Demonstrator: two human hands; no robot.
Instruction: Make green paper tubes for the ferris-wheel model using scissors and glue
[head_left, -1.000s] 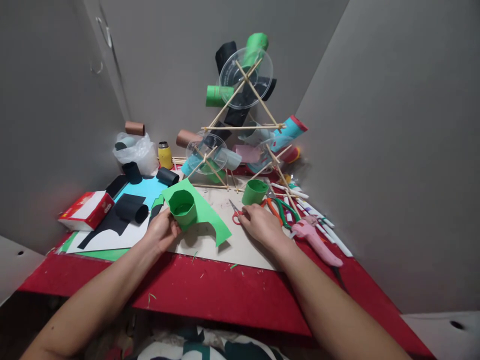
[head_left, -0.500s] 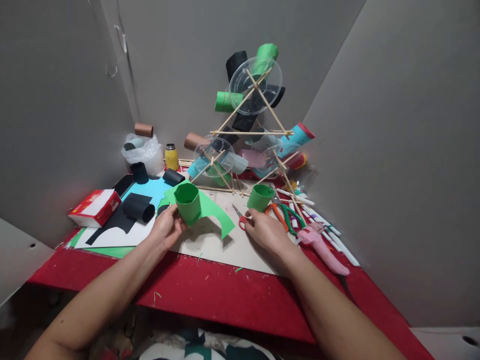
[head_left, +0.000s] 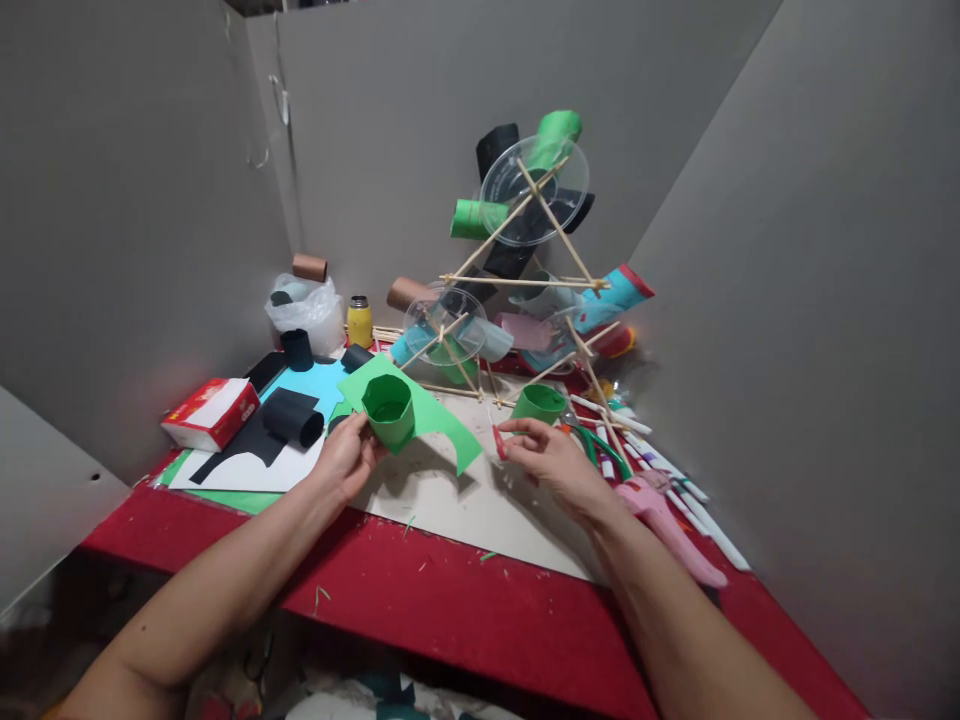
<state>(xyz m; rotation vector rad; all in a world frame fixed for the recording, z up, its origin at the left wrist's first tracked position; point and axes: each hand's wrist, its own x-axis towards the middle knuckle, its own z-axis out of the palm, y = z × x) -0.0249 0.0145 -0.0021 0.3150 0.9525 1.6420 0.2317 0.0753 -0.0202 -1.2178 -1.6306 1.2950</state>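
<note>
My left hand [head_left: 351, 455] grips a green paper tube [head_left: 390, 415] together with a flat green sheet [head_left: 450, 425] that has a curved cut-out in its lower edge. The sheet hangs just above the pale board [head_left: 420, 505]. Small scissors [head_left: 500, 440] with red handles are pinched in my right hand [head_left: 551, 460], blades pointing up and away. Beyond those fingers stands a second green tube [head_left: 541, 402], its base partly hidden by the hand.
A stick frame with clear plastic discs [head_left: 577, 185] and coloured tubes rises at the back. At left are a red box [head_left: 210, 412], black paper tubes [head_left: 298, 350] and a yellow bottle [head_left: 359, 322]. A pink glue gun [head_left: 679, 530] and white markers [head_left: 712, 515] lie at right.
The red-handled scissors have been picked up off the board by my right hand and tilted more upright. My left hand still holds the green tube and sheet. The camera view has shifted.
</note>
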